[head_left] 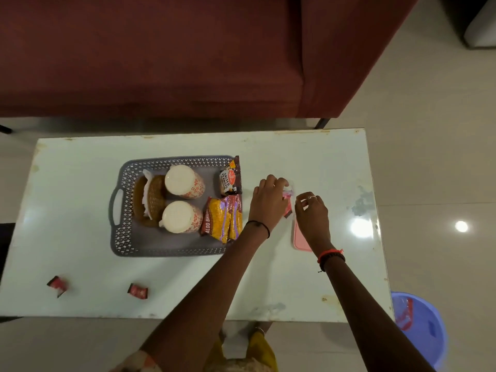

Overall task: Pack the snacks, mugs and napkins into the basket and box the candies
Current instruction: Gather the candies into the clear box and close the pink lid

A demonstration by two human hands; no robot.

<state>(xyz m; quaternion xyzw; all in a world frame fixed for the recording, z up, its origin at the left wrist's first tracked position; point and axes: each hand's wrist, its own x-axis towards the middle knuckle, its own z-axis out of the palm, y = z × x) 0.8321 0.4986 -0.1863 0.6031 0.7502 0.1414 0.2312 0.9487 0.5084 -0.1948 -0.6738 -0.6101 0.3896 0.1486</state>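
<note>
A grey perforated basket (122, 229) sits mid-table. It holds two upturned white mugs with red print (181, 181) (179, 217), napkins in a brown holder (150, 197), a salted peanuts packet (229, 178) and yellow snack packets (224, 218). Just right of the basket, my left hand (268, 201) grips a small clear candy box (290, 187). My right hand (312, 214) has curled fingers touching a red candy (287, 209) at the box; I cannot tell whether it is pinching it. A pink lid (300, 237) lies flat under my right wrist. Two more red candies (57, 285) (138, 291) lie near the front left edge.
The pale table (308, 285) has a dark red sofa (161, 63) beyond its far edge. A blue plastic bin (421, 326) stands on the floor by the table's front right corner.
</note>
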